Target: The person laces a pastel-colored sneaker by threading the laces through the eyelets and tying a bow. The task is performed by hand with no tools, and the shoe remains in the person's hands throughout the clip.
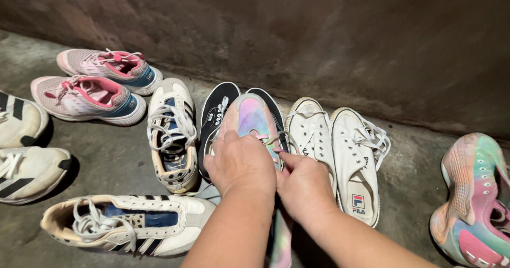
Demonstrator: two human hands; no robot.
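Both hands work on the pastel shoe point(249, 118), which lies on the floor point(106, 156) near the wall point(319, 45), toe toward the wall, between the black shoe point(215, 114) and the white pair point(340, 151).

Left hand point(240, 163): rests over the shoe's middle, fingers curled down on the upper and lace area. Right hand point(304, 185): fingers pinched together on the lace point(276, 139) beside the left hand. The two hands touch.

Progress, judged: lacing or tying is in hand, not finished; the lace stands up loose at the pinch and no finished bow shows. The matching pastel shoe point(473, 199) lies well apart at the right, untouched. The hands hide the eyelets, so their state cannot be told.

Room: tight. The black shoe touches the pastel shoe on its left; the white pair lies just beside on the right. A striped shoe point(171, 135) lies left of that, another point(130, 223) near the left forearm. The pink pair point(98, 87) and a cream pair point(26, 151) fill the left. Open floor lies between the white pair and the far pastel shoe.
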